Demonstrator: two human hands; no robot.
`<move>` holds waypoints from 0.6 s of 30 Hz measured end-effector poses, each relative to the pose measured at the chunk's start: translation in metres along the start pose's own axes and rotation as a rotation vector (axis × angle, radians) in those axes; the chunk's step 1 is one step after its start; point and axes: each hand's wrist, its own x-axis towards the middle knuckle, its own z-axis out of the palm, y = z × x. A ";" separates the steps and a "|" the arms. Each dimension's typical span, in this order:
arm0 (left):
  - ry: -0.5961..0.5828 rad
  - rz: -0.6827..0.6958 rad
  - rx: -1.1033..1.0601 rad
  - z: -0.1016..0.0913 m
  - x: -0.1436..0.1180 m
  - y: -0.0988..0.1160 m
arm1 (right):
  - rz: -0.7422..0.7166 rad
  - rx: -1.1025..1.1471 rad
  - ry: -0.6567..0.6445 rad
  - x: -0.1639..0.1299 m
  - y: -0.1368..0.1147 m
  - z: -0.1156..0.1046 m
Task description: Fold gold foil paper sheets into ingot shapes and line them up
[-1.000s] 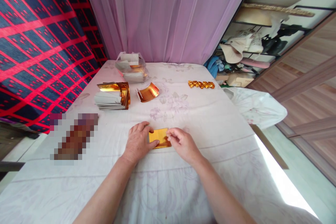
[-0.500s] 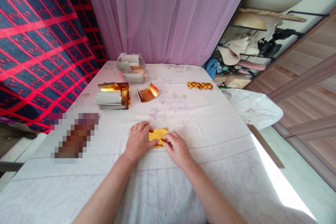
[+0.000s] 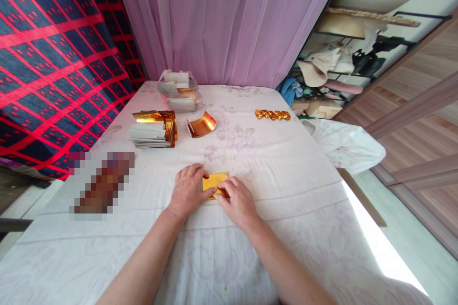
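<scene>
A small sheet of gold foil paper [image 3: 216, 180] lies flat on the table in front of me, with a greyish strip along its left edge. My left hand [image 3: 188, 189] grips that left side, thumb lying across the lower part and fingers at the upper corner. At the lower right, my right hand [image 3: 236, 198] pinches the paper with thumb and fingers, folding or pressing its corner. The right thumb is close to the left thumb. Fingers cover part of the lower edge, so the exact shape of the fold is hidden.
A stack of foil papers [image 3: 152, 134] and a few curved foil sheets [image 3: 203, 125] lie beyond my hands. Behind them stands a plastic bag of papers [image 3: 179, 95]. Folded gold pieces [image 3: 272, 115] form a row at right. A blurred object [image 3: 103, 183] lies left.
My right hand has slid left along the paper's lower edge, bringing its thumb nearer to the left thumb. The left hand has stayed almost still.
</scene>
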 end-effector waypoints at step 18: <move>0.000 0.016 0.006 -0.001 0.001 -0.002 | -0.167 0.343 -0.105 0.000 0.034 -0.013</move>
